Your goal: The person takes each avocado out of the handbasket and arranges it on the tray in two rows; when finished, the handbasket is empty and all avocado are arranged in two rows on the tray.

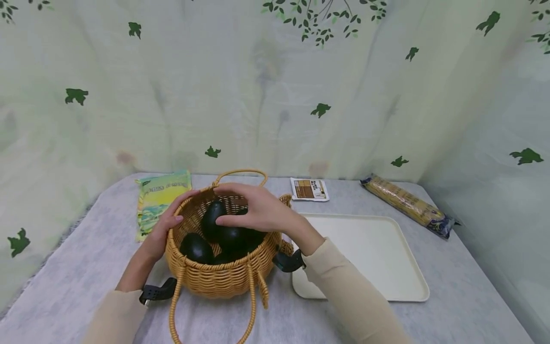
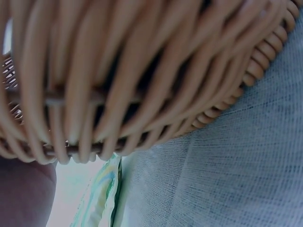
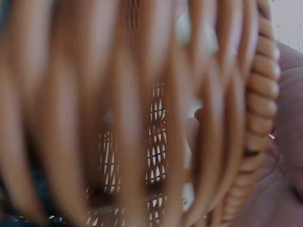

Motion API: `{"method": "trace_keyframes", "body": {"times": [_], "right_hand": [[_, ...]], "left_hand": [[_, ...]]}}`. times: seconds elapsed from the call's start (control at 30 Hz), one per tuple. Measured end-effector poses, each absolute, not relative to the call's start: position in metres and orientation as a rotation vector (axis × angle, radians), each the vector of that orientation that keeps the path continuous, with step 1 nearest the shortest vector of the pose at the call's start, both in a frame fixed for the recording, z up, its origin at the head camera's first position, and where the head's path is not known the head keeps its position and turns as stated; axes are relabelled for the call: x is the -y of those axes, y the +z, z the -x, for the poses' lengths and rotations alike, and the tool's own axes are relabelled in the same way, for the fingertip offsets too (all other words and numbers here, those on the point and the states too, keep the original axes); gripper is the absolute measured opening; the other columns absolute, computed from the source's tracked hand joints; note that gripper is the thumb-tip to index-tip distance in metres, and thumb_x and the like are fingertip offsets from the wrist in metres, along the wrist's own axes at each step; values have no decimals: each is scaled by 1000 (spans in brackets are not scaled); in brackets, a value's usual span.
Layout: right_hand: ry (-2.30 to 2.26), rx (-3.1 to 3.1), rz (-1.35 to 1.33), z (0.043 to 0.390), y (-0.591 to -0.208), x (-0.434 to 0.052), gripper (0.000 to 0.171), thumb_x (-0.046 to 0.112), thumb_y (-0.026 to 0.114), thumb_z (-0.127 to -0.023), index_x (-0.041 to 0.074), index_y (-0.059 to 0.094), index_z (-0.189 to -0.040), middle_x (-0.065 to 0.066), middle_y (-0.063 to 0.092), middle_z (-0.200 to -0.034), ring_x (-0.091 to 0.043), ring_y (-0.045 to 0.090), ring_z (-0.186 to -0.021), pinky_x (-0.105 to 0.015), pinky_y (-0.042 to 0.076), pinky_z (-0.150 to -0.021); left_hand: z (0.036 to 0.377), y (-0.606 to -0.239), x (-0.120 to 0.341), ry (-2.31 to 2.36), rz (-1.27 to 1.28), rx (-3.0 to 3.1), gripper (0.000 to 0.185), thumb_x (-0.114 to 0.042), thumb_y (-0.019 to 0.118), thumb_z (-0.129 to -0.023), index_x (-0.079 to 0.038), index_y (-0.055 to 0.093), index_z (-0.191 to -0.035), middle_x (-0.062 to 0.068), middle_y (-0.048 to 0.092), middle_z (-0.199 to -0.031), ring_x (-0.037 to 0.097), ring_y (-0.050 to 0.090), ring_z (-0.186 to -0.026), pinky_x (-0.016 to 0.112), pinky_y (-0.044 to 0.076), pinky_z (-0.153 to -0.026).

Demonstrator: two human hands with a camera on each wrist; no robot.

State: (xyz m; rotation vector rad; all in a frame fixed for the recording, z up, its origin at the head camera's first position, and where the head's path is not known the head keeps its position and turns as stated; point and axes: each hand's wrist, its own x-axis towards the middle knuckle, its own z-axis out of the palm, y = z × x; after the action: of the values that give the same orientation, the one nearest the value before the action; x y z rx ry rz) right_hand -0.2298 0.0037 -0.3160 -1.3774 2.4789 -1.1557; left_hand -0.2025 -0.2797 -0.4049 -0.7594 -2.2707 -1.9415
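A round wicker basket (image 1: 215, 282) with rope-like handles stands on the cloth-covered table, with several dark, glossy avocados inside. One avocado (image 1: 196, 247) lies at the front left, and another (image 1: 211, 220) leans higher at the back. My left hand (image 1: 161, 234) holds the basket's left rim, thumb over the edge. Above the avocados reaches my right hand (image 1: 262, 208), thumb near the upper avocado and fingers extended toward the back rim; a gap shows between thumb and fingers. Woven basket wall (image 2: 128, 85) fills most of the left wrist view. Through the weave (image 3: 156, 142), the right wrist view shows little of the contents.
To the right lies a cream tray (image 1: 365, 258), its left edge close to the basket. A yellow-green packet (image 1: 161, 196) is behind on the left. Farther back are a small brown-and-white packet (image 1: 309, 189) and a long golden package (image 1: 406, 203).
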Motion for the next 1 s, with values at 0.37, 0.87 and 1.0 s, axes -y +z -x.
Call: {"method": "trace_keyframes", "body": {"times": [0.37, 0.87, 1.0], "right_hand": [[-1210, -2298, 1302, 244, -314, 6, 61, 28, 82, -89, 11, 58, -142, -8, 64, -139, -21, 61, -129, -18, 50, -98], [-967, -2295, 1352, 250, -322, 6, 63, 30, 82, -88, 9, 58, -142, -4, 64, -139, -15, 61, -128, -18, 50, -97], [-867, -2349, 1382, 252, -323, 6, 65, 34, 83, -88, 8, 58, -142, -4, 66, -136, -14, 63, -124, -23, 51, -98]], "left_hand": [[208, -404, 278, -1947, 749, 2258, 58, -21, 30, -102, -10, 35, -159, -2, 41, -154, 20, 41, -137, 23, 47, -100], [207, -408, 276, -2026, 771, 2203, 60, -19, 31, -100, -13, 35, -160, 0, 38, -156, 21, 40, -138, 24, 48, -100], [209, -410, 274, -2071, 743, 2167, 61, -21, 32, -99, -12, 37, -159, 3, 39, -156, 22, 39, -138, 24, 49, -100]]}}
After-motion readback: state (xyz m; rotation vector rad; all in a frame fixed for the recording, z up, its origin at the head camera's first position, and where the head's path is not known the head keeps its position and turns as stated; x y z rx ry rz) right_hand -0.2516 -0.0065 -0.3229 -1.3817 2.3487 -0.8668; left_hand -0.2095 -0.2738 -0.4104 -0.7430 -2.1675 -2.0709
